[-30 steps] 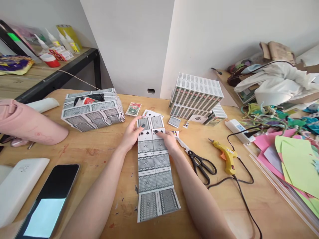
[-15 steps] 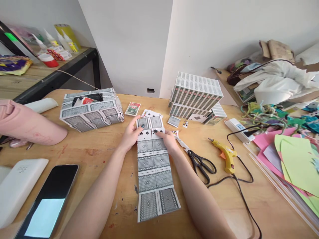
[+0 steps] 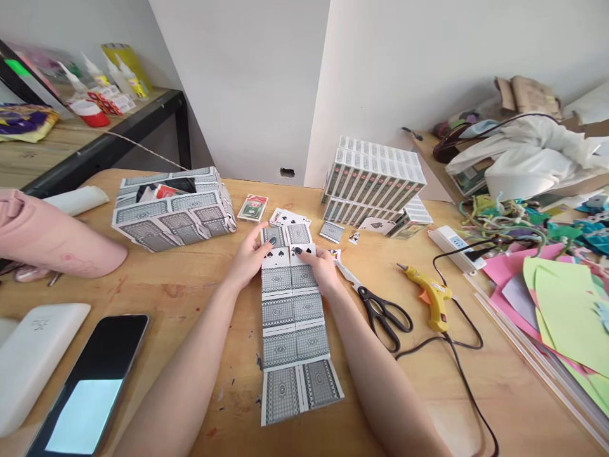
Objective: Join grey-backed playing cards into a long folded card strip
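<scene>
A long strip of joined playing cards (image 3: 295, 311), mostly patterned backs up, lies in two columns down the middle of the table. Near its far end a row shows spade faces. My left hand (image 3: 250, 254) grips the strip's left edge there, thumb on top of a card. My right hand (image 3: 320, 263) holds the right edge at the same row, its thumb over a four of spades. Just beyond the far end are loose face-up cards (image 3: 290, 218). Black-handled scissors (image 3: 375, 304) lie right of my right hand.
A card-covered box (image 3: 174, 209) and a pink roll (image 3: 61, 235) are at left, with a phone (image 3: 90, 381) nearer. Stacked card packs (image 3: 375, 174) stand at the back. A yellow glue gun (image 3: 432, 295) with its cable, a power strip (image 3: 457, 247) and coloured paper (image 3: 566, 304) lie at right.
</scene>
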The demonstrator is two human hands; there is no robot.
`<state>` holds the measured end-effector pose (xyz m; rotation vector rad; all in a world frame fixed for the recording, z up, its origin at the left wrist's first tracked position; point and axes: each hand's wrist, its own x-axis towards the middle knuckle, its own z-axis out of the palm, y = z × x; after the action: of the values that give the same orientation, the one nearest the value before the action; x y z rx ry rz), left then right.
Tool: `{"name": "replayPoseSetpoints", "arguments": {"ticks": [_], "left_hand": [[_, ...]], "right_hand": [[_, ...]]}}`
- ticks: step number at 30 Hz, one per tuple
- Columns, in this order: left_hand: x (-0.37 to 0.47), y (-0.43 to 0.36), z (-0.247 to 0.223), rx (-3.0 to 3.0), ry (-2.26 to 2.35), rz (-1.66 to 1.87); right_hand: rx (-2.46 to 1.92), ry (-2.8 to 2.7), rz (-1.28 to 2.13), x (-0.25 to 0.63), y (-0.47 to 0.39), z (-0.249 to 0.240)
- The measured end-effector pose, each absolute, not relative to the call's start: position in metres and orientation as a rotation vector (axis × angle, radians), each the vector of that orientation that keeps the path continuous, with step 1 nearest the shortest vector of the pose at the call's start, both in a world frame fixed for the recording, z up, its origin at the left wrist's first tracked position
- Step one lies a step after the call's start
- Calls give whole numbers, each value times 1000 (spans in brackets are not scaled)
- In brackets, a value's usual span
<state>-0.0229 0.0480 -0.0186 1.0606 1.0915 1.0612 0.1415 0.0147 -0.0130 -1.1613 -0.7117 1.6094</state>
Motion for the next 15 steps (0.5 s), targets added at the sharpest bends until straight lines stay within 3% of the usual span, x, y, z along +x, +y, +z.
{"name": "replayPoseSetpoints", "arguments": {"ticks": [15], "left_hand": [[-22,48,-17,984,1065,1103]], "right_hand": [[-1201,-768,1584,142,16,-13]]}}
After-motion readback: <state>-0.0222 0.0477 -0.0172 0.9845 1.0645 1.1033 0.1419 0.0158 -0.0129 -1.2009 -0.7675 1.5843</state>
